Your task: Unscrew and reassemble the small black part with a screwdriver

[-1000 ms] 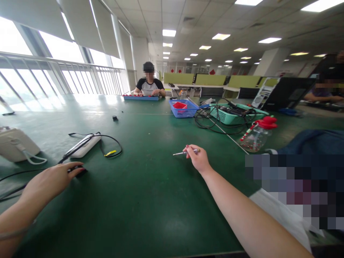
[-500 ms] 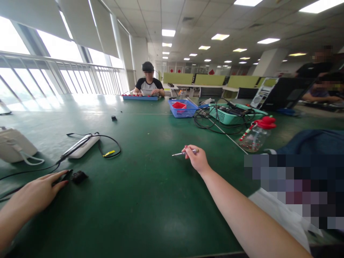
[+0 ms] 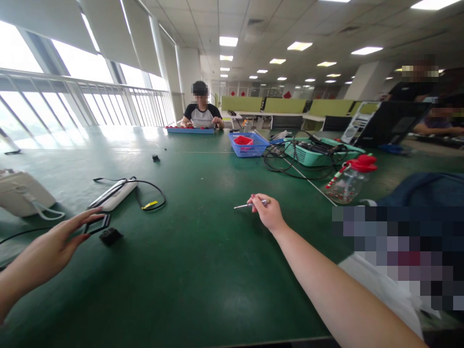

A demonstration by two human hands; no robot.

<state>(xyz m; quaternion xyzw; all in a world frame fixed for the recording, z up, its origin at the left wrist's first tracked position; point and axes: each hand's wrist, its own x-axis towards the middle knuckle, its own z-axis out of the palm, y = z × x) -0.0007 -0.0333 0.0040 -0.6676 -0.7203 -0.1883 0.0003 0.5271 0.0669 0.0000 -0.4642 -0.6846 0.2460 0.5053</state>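
At the left, my left hand (image 3: 60, 240) holds a thin black rectangular frame (image 3: 103, 224) between thumb and fingers, tilted above the table. Just below and right of that frame, a small black block (image 3: 110, 236) rests on the green table (image 3: 174, 270). My right hand (image 3: 267, 211) is closed on a slim screwdriver (image 3: 250, 205) near the middle of the table, its metal tip pointing left. Behind my left hand lie a white power strip (image 3: 118, 194) and a black cable with a yellow tag (image 3: 150, 205).
A white case (image 3: 25, 195) stands at far left. Toward the back are a blue basket (image 3: 248, 147), a green basket (image 3: 308, 157) with cables, and a small black piece (image 3: 155, 158). A red-lidded bottle (image 3: 348, 186) stands right. A person (image 3: 201, 113) sits across the table.
My left hand has lifted and turned the black frame, so its opening now shows. My right hand with the screwdriver is nearly unchanged. The person across has raised one hand.
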